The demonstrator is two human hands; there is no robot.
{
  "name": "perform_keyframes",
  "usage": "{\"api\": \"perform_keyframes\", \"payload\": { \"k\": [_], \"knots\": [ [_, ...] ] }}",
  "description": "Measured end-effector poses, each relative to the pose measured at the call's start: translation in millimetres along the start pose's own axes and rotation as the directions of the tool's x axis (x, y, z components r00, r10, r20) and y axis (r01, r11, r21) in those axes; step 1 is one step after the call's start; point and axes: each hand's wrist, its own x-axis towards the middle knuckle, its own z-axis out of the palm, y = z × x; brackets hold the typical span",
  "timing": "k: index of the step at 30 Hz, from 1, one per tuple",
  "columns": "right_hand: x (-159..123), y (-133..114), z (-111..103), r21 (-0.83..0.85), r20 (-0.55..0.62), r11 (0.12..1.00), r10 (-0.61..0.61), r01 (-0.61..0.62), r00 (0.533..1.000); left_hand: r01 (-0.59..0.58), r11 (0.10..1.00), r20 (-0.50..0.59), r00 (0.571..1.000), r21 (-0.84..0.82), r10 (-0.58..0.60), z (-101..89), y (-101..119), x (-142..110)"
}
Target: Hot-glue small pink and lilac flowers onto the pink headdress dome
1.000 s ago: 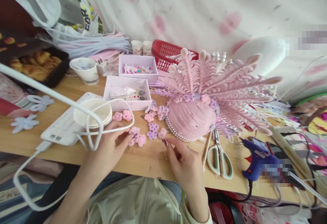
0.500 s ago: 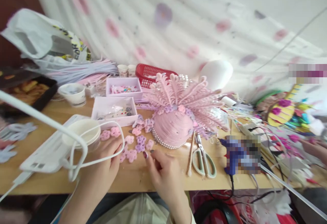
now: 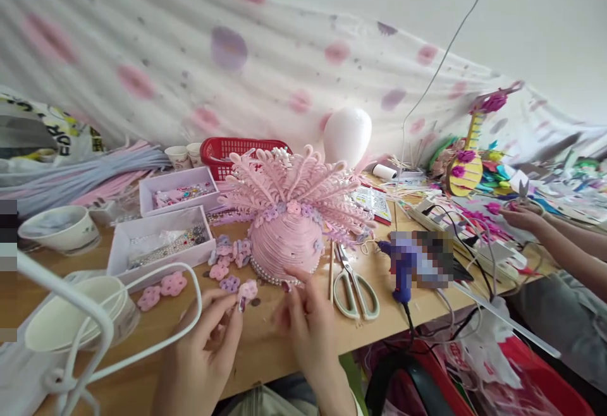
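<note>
My left hand [image 3: 203,340] pinches a small pink fuzzy flower [image 3: 247,290] between thumb and fingertips, just above the table. My right hand [image 3: 310,324] is to its right, in front of the pink headdress [image 3: 284,245], fingers apart and partly blurred; I see nothing in them. This headdress has a rounded cap of pink strands, a pearl edge [image 3: 272,280], flowers along its top and a fan of fuzzy pink plumes [image 3: 303,182]. Beside my left hand lie loose pink flowers [image 3: 173,284] and a purple flower [image 3: 230,284].
Scissors [image 3: 353,286] and a blue glue gun [image 3: 402,267] lie to the right, with power strips [image 3: 441,226] beyond. Bead boxes [image 3: 161,245], a paper cup [image 3: 76,315] and a white cable [image 3: 142,356] are at left. Another person's hand [image 3: 524,220] is at far right.
The view has swung to the right. My left hand has lifted a pink flower from the table, and several other loose flowers are no longer seen in front. My right hand's fingers have spread.
</note>
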Motion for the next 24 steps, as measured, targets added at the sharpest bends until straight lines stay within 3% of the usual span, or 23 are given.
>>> {"api": "perform_keyframes", "payload": {
  "k": [3,7,11,13,15,17,21,22,24],
  "knots": [
    [-3.3,5.4,-17.1,-0.017,-0.069,0.999,0.049,-0.051,0.996,0.111,0.981,0.066,0.993,-0.158,-0.101,12.5,11.1,0.9],
    [-12.5,10.1,-34.9,-0.111,-0.148,0.994,-0.038,0.022,0.988,0.172,0.937,0.125,0.982,-0.303,-0.140,28.7,25.2,5.0],
    [-12.3,4.3,-40.0,0.031,-0.171,1.000,0.004,0.001,0.985,0.305,0.859,0.336,0.927,-0.410,-0.169,32.3,34.3,11.3],
    [-7.6,-1.0,-38.7,0.215,-0.096,0.975,0.081,-0.059,0.992,0.352,0.831,0.409,0.897,-0.430,-0.168,32.4,37.7,13.8],
    [-3.2,-4.8,-36.1,0.378,0.019,0.916,0.134,-0.131,0.991,0.348,0.826,0.422,0.894,-0.443,-0.151,32.7,41.7,15.3],
    [-1.3,-6.3,-33.6,0.447,0.102,0.875,0.156,-0.185,0.983,0.324,0.836,0.403,0.905,-0.443,-0.137,32.1,46.9,15.5],
    [-4.0,-7.6,-35.8,0.543,0.161,0.814,0.142,-0.208,0.977,0.234,0.870,0.357,0.931,-0.435,-0.072,26.6,58.1,11.2],
    [-5.1,-8.1,-38.4,0.614,0.197,0.754,0.142,-0.235,0.970,0.227,0.862,0.359,0.932,-0.453,-0.056,25.1,60.1,9.3],
    [-7.4,-8.9,-45.2,0.762,0.328,0.543,0.145,-0.352,0.934,0.252,0.823,0.359,0.931,-0.508,-0.063,23.2,63.2,6.0]
  ]
}}
